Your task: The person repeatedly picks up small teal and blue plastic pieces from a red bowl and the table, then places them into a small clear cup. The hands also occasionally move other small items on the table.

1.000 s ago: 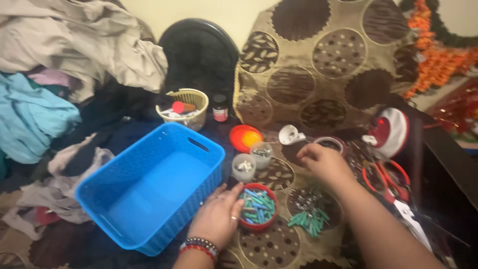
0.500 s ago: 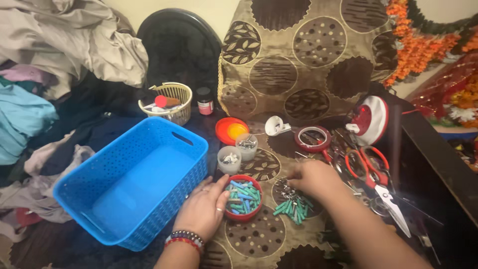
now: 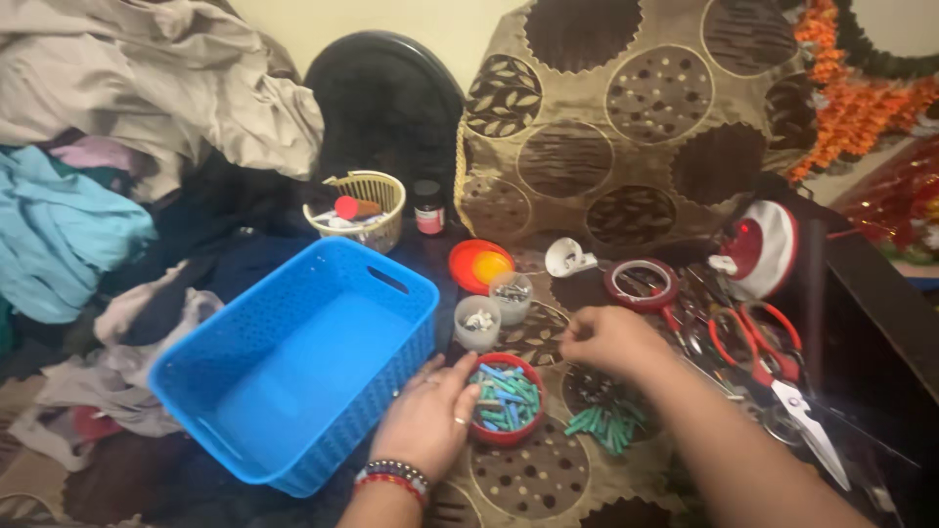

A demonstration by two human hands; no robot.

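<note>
A red bowl (image 3: 509,435) filled with green and blue plastic plugs sits on the patterned brown cloth (image 3: 533,479). My left hand (image 3: 428,418), with bead bracelets at the wrist, grips the bowl's left rim. My right hand (image 3: 608,338) hovers just right of the bowl, above a loose pile of green plugs (image 3: 602,424). Its fingers are curled together, and I cannot tell whether they pinch anything. Two small clear cups (image 3: 477,328) (image 3: 512,296) holding metal bits stand just beyond the bowl.
A blue plastic basket (image 3: 245,323) sits left of my left hand. Behind are an orange lid (image 3: 481,266), a wicker basket (image 3: 364,186), a dark bottle (image 3: 428,207) and a white clip (image 3: 567,259). A red-rimmed ring (image 3: 641,284), red scissors (image 3: 778,357) and a red-white device (image 3: 765,249) lie right. Clothes (image 3: 78,225) are heaped left.
My right hand came back from near the red-rimmed ring to the loose green plugs, then shifted slightly toward the red bowl. My left hand stayed on the bowl.
</note>
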